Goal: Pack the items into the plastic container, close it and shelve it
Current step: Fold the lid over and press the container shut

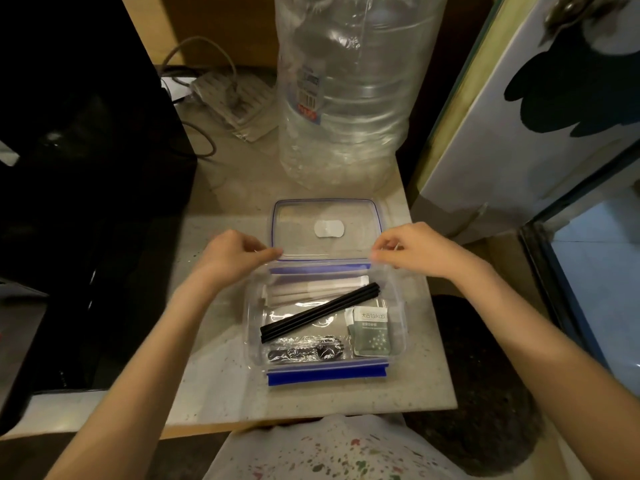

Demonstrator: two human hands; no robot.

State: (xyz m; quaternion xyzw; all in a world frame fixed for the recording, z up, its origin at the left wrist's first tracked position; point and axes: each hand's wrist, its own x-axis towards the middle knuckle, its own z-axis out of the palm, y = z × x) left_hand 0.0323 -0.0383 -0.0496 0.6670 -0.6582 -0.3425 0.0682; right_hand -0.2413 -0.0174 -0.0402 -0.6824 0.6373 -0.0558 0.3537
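I see the clear plastic container [325, 327] sitting on the pale speckled counter [214, 382], near its front edge, with its long axis running left to right across my view and a blue clip [327, 374] folded out along the near long side. Inside it, a bundle of black straws [320, 311] lies on a diagonal, its low end toward the near left corner and its high end pointing to the far right. Behind the straws, paper-wrapped sticks [317, 289] lie roughly parallel to the far wall. Along the near wall a wrapped black utensil [306, 351] lies left to right, and a green-and-white sachet [369, 330] sits flat in the near right corner, its printed top edge toward the far side. The clear lid [327, 230], edged in blue, lies just beyond the container with the same left-to-right long axis, its near edge over the container's far rim. My left hand [235, 254] pinches the lid's near left corner with thumb and curled fingers, and my right hand [408, 251] pinches the near right corner the same way. I cannot tell whether the lid's far edge rests on the counter or is lifted. A large clear water bottle [349, 84] stands upright behind the lid, and a white power strip [228, 98] with a grey cable lies to its left.
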